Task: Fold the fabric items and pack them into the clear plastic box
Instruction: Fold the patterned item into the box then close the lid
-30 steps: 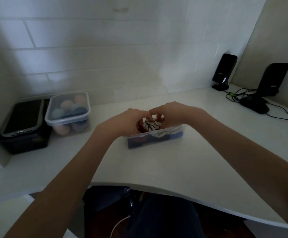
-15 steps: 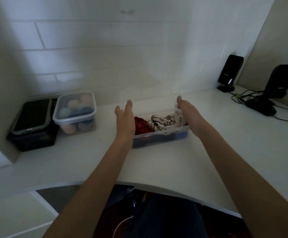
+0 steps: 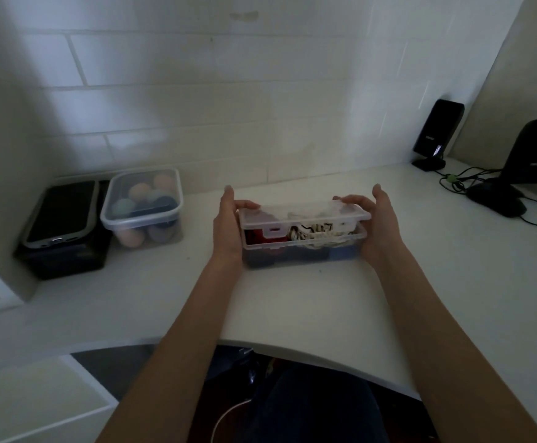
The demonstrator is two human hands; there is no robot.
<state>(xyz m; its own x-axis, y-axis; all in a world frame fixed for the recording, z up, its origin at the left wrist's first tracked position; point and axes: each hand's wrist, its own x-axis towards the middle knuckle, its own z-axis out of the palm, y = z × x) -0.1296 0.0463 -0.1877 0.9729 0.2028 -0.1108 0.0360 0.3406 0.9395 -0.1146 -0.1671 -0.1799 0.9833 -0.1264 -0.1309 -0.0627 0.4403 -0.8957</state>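
Note:
The clear plastic box stands on the white desk, about mid-frame. Inside it lie a red fabric at the left, a black-and-white striped fabric at the right and something blue at the bottom. Its clear lid sits just above the box's rim, with the clasp at the front. My left hand holds the lid's left end with the thumb on top. My right hand holds the right end the same way.
A lidded container of coloured balls and a black box with a phone on top stand at the left. Two black speakers and cables occupy the right corner. The tiled wall is close behind; the desk's curved front edge is near me.
A second ago both hands pressed the fabrics into the box. They then spread apart and opened, and now they hold the lid over the box.

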